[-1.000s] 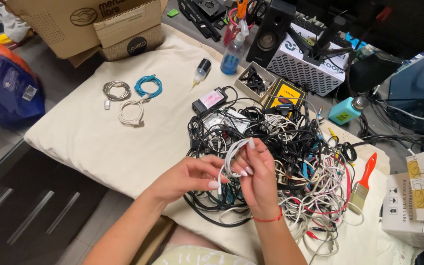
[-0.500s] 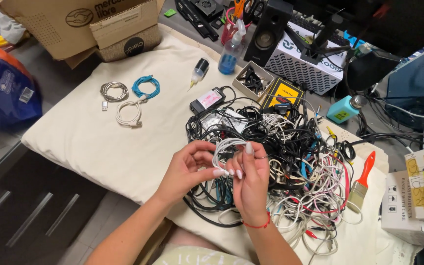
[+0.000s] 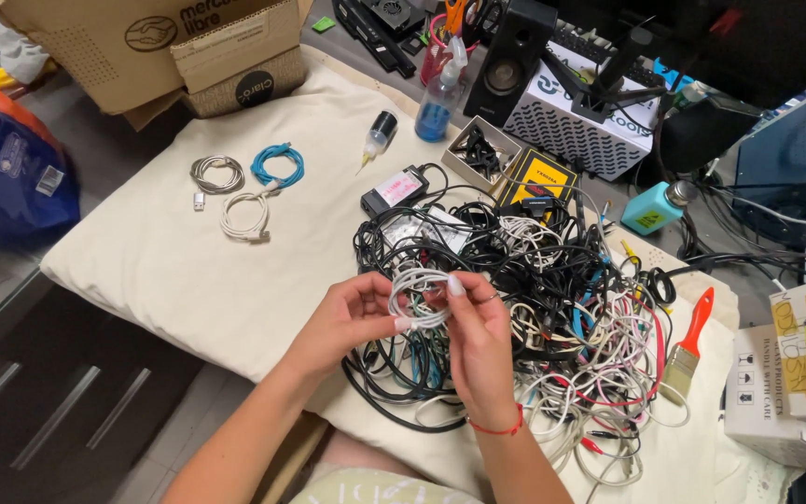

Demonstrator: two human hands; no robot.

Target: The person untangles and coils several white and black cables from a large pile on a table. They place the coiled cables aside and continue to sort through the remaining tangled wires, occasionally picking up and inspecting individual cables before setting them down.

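Both hands meet above the near edge of a large tangle of cables (image 3: 534,317) that lies on a cream cloth (image 3: 170,271) spread over the table. The left hand (image 3: 342,322) is curled, thumb and fingers pinched on the left side of a small white cable coil (image 3: 419,297); the right hand (image 3: 479,338), a red thread at its wrist, closes on the coil's right side with a fingertip hooked over the top. The coil is held just above the heap, and whether its loose end runs back into the tangle cannot be made out, since the palms cover the lower loops. Within the heap, black, white, red and blue leads cross so thickly that single cables cannot be followed. Well apart, at the cloth's far left, lie three wound cables: a grey coil (image 3: 216,173), a blue coil (image 3: 278,165) and a white coil (image 3: 244,215). A brush with an orange handle (image 3: 688,343) rests at the heap's right edge. A cardboard box (image 3: 151,47) is cut off by the top edge.
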